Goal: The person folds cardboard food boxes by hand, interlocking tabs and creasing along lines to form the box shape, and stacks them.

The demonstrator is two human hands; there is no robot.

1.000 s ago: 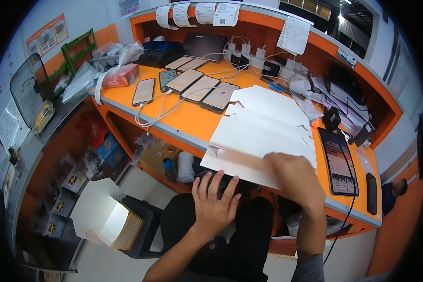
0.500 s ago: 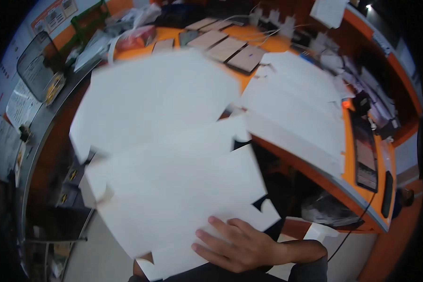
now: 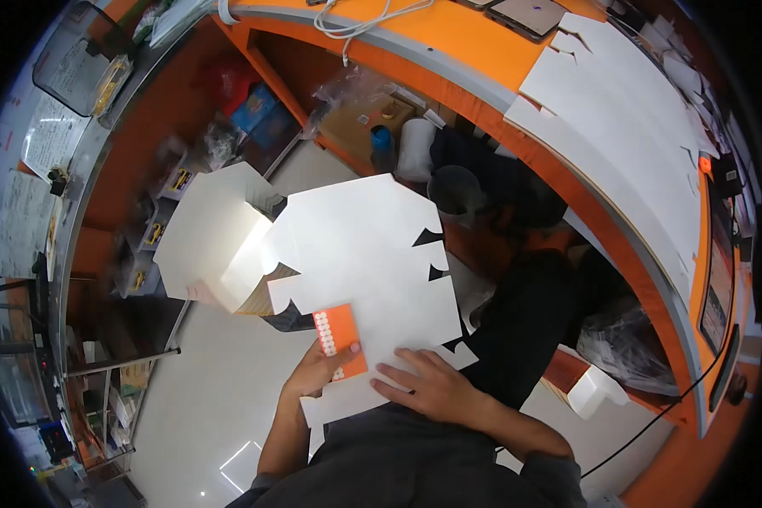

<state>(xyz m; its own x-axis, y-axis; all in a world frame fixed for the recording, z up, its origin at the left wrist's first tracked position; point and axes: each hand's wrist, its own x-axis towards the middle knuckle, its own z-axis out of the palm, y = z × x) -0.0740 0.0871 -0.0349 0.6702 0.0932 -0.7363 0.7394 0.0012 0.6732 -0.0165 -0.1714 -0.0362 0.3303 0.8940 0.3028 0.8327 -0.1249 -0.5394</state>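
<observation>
A white die-cut cardboard box blank with notched edges lies across my lap. My left hand is closed on an orange sheet of round white stickers, thumb on top, over the blank's lower left part. Its other fingers are mostly hidden beneath the sheet. My right hand rests on the lower right of the blank, fingers apart, holding nothing. To the left of the blank, a stack of similar white blanks stands on something dark that I cannot make out.
More white blanks lie on the orange desk at the right. Beneath it are a dark bin, a blue-capped bottle and plastic bags. Wire racks stand at left. A black cable hangs at right.
The view has tilted down from the desk. The blank sits lower on my lap, and my left hand with the orange sticker sheet has come into view. My right hand still rests on the blank.
</observation>
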